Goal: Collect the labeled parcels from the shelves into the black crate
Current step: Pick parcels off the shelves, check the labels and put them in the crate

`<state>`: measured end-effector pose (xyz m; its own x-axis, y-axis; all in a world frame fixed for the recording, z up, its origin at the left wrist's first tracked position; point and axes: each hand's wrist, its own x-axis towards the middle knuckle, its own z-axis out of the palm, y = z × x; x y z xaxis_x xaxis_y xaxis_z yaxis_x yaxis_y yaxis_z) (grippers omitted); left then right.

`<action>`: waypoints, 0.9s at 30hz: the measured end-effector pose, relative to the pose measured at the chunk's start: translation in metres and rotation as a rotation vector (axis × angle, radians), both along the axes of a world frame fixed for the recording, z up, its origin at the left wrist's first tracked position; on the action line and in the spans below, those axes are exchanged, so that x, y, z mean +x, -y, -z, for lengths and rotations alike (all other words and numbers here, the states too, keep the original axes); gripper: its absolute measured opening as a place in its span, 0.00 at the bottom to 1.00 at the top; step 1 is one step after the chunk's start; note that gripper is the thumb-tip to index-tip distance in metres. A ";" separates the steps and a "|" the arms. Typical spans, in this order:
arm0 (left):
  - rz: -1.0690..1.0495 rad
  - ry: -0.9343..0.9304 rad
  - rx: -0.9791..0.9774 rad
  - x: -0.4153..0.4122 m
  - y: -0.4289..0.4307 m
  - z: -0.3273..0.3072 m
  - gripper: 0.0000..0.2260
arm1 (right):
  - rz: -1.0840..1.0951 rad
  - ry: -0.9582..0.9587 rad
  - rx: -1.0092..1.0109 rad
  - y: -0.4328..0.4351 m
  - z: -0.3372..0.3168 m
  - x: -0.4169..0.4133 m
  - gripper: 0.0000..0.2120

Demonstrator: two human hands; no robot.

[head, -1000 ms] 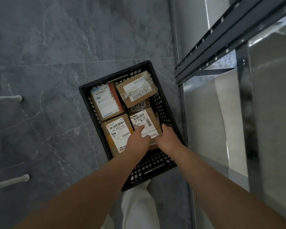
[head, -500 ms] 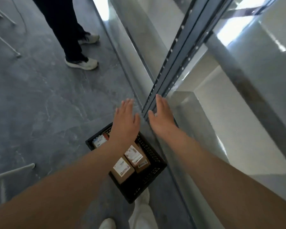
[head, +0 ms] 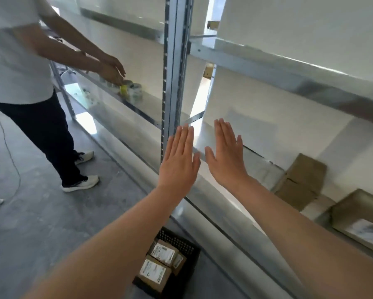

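My left hand [head: 178, 160] and my right hand [head: 226, 154] are raised side by side in front of the metal shelf [head: 220, 190], flat, fingers extended, holding nothing. The black crate [head: 181, 244] stands on the floor below my arms, beside the shelf's base. It holds labeled cardboard parcels [head: 154, 271], partly hidden by my left forearm. On the shelf to my right lie a plain brown box [head: 304, 178] and a larger cardboard parcel [head: 358, 214] with a white label; both are blurred.
Another person [head: 19, 72] stands at the left, hands over small jars [head: 134, 91] on the neighbouring shelf bay. A steel upright [head: 173, 72] splits the two bays. An upper shelf board [head: 289, 70] runs overhead. Grey floor lies at the left with a cable.
Both hands let go of the parcel in the crate and rose to shelf height, open. My view lifted from the crate to the shelves, bringing the other person into sight.
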<state>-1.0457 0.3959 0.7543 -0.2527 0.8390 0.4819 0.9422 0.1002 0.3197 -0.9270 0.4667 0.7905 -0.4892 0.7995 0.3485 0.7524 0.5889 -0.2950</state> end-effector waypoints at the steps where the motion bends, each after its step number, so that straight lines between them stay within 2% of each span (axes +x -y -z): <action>1: 0.020 -0.011 0.021 0.012 -0.002 -0.014 0.27 | 0.035 0.000 0.018 0.004 -0.011 0.017 0.32; 7: 0.162 -0.069 0.114 0.093 -0.009 -0.065 0.28 | 0.249 0.029 0.063 0.027 -0.050 0.128 0.33; 15: 0.426 -0.105 0.144 0.256 0.008 -0.080 0.27 | 0.512 -0.018 0.096 0.084 -0.072 0.286 0.31; 23: 0.725 -0.102 0.075 0.459 0.097 -0.058 0.27 | 0.790 -0.009 0.043 0.206 -0.048 0.475 0.32; 27: 0.868 -0.090 0.034 0.553 0.150 -0.050 0.27 | 0.952 -0.062 -0.012 0.285 -0.035 0.566 0.32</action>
